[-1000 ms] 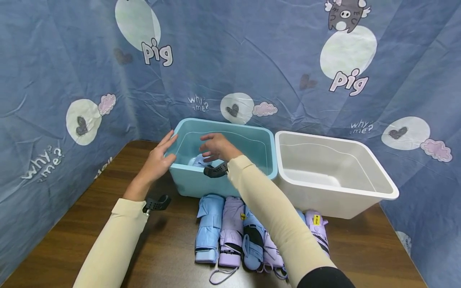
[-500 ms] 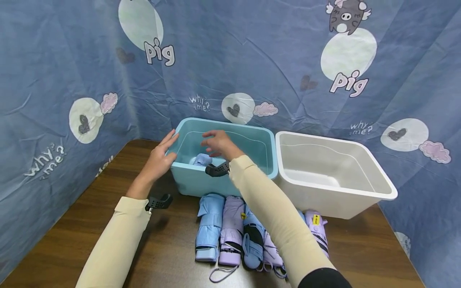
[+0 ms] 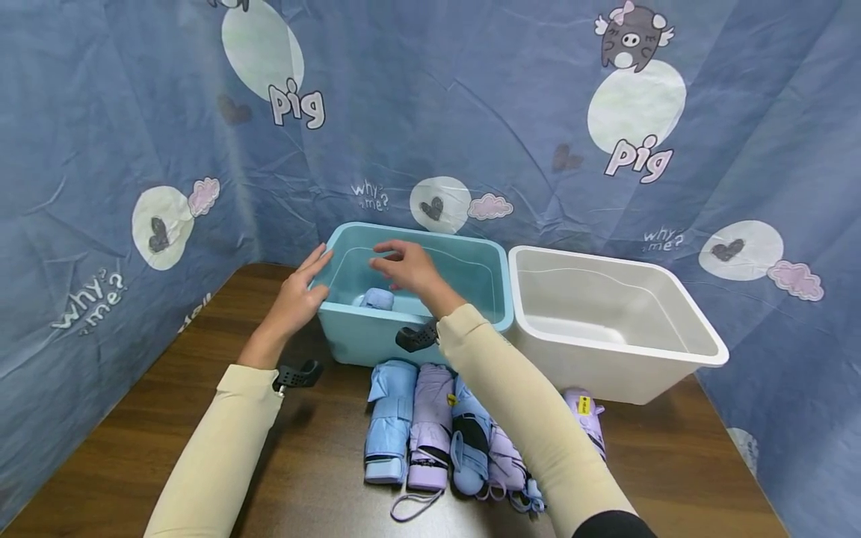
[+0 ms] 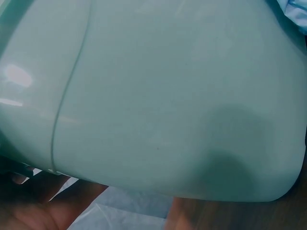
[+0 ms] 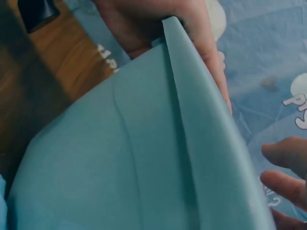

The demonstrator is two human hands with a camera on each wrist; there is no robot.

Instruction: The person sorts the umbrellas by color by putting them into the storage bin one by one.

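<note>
My left hand (image 3: 292,302) rests at the left rim of a teal plastic bin (image 3: 356,344), fingers straight and spread along the edge. The left wrist view shows some of its fingers (image 4: 48,206) below the bin's wall. Over the bin's opening hovers my right hand (image 3: 412,270), fingers loosely bent with nothing between them. On the bin's floor, below that hand, lies a folded blue umbrella (image 3: 378,299), partly hidden by the front wall. In the right wrist view, fingertips (image 5: 283,184) of my right hand appear beside the teal rim.
A white bin (image 3: 605,377) stands right beside the teal one. In front lie several folded umbrellas, among them a light blue one (image 3: 390,418), a lilac one (image 3: 430,426) and another lilac one (image 3: 585,411) farther right. My right sleeve covers part of the row. A printed cloth (image 3: 471,97) hangs behind.
My right hand has risen slightly over the teal bin, and its fingers have drawn closer together. More of the umbrella inside shows. My left hand stays at the rim.
</note>
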